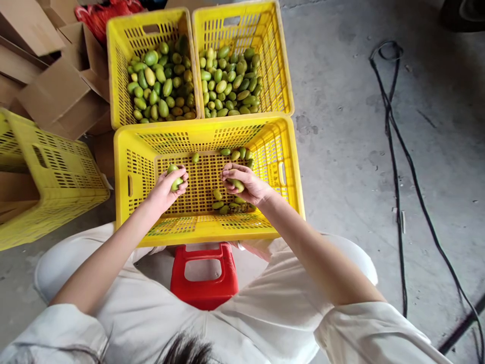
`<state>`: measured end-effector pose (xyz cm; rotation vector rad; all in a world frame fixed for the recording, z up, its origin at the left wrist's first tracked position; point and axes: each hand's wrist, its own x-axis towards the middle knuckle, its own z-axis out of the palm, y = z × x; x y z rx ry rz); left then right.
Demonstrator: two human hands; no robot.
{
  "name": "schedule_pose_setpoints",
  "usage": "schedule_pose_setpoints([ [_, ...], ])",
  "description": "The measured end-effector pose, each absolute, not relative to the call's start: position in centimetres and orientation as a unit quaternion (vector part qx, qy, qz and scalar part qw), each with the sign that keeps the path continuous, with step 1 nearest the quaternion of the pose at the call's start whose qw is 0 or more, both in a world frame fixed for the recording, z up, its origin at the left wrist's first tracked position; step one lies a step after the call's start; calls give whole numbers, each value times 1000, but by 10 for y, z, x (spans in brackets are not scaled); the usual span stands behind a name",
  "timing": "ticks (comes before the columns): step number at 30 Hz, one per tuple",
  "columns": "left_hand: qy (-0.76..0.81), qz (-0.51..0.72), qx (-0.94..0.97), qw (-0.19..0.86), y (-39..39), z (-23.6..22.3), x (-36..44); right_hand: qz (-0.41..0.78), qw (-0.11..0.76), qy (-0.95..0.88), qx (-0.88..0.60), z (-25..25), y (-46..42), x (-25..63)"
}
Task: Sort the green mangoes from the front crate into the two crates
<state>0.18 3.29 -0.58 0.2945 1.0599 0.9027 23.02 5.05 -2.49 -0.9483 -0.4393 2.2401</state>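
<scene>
My left hand (pixel 169 186) is closed around green oval fruit (pixel 175 183), above the left part of the near yellow crate (pixel 197 233). One or two pieces show between the fingers; I cannot tell which. Over the crate's right part, my right hand (pixel 244 183) is closed on another green oval fruit (pixel 237 185). Beneath the hands, a few loose green fruits (pixel 235 154) lie at the crate's far right, and several more (pixel 224 208) sit near its front right. A single fruit (pixel 195 157) rests by the far wall.
Behind stand two yellow crates holding many green and yellowish fruits, one left (pixel 113 76) and one right (pixel 283 65). Another yellow crate (pixel 64 162) lies tipped at left, near cardboard boxes (pixel 56 96). A red stool (pixel 204 293) is below me. Black cable (pixel 394 151) runs across the floor.
</scene>
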Motion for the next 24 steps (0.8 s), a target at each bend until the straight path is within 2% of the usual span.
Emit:
schedule_pose_setpoints([
  [8, 490, 416, 39, 765, 37, 0, 6, 832, 391, -98, -382, -22, 59, 233],
  [11, 479, 433, 66, 761, 37, -2, 5, 825, 404, -101, -381, -18, 59, 232],
  [17, 473, 425, 149, 757, 32, -4, 3, 832, 392, -109, -378, -16, 53, 230],
  [24, 440, 360, 149, 809, 31, 1, 7, 835, 380, -122, -378, -20, 51, 229],
])
